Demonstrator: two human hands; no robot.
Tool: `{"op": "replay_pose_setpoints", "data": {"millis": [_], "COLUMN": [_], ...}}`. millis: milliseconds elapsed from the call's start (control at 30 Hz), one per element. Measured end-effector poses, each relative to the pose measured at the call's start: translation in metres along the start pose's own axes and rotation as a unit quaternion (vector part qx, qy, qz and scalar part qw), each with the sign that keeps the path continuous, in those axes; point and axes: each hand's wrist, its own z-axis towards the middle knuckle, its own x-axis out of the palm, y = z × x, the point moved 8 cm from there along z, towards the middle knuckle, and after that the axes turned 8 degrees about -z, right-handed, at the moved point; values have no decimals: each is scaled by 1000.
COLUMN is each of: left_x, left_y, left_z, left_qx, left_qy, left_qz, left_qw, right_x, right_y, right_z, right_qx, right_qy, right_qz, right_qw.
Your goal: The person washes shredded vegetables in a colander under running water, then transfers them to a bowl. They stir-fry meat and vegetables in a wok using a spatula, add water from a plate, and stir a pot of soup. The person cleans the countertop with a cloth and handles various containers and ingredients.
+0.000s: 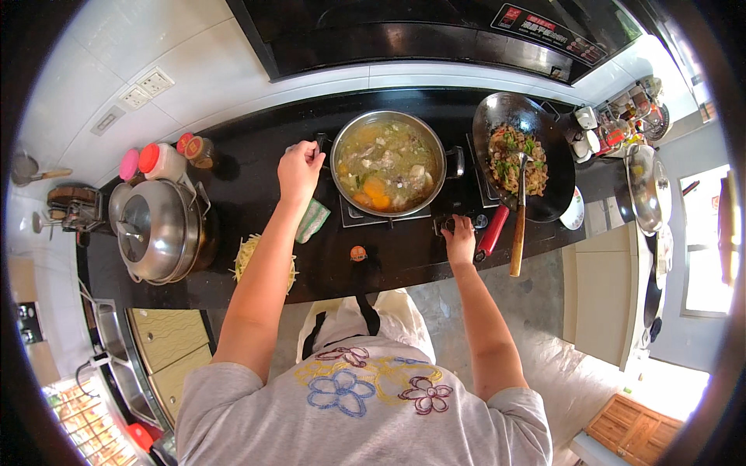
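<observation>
A wide steel pot [334, 167] of broth with meat pieces and orange chunks sits on a burner before me. My left hand [298, 172] is closed at the pot's black left handle [321, 143]; its fingers partly hide the grip. At the stove's front edge, my right hand [461, 239] has its fingers closed around a dark control knob [446, 224]. To the right stands a black wok [553, 198] with stir-fried meat and green pieces. A wooden-handled spatula [519, 221] rests in it, beside the wok's red handle [493, 231].
Left of my forearm are a lidded steel steamer pot [158, 233], red-lidded jars [163, 161] and a plate of pale yellow shreds [247, 252]. A green-and-white packet or cloth [312, 220] and a small orange disc [357, 253] lie on the black counter [326, 272]. A range hood [435, 39] hangs above.
</observation>
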Motion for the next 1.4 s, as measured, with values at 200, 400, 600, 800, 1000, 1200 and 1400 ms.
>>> {"op": "replay_pose_setpoints", "data": {"millis": [200,400,600,800,1000,1200,1400], "left_x": [-2,1,-3,-2,-1,0,0], "left_y": [8,6,2,1,5,8,4], "left_z": [-2,-1,-2,-2,-2,-2,-1], "left_qx": [-12,-18,-8,6,0,-9,0], "left_qy": [-10,-1,3,-22,-18,-19,-18], "left_qz": [-23,-9,18,-9,-14,-21,-16], "left_qw": [1000,1000,1000,1000,1000,1000,1000], "right_x": [4,7,6,6,8,8,5], "right_y": [-8,-13,-8,-12,-12,-10,-9], "right_z": [9,13,11,13,12,14,14], "right_qx": [-24,-58,-75,-72,-78,-70,-67], "right_qy": [12,3,-20,11,4,14,6], "right_qz": [49,64,78,69,75,68,68], "right_qw": [998,996,994,995,994,995,995]}}
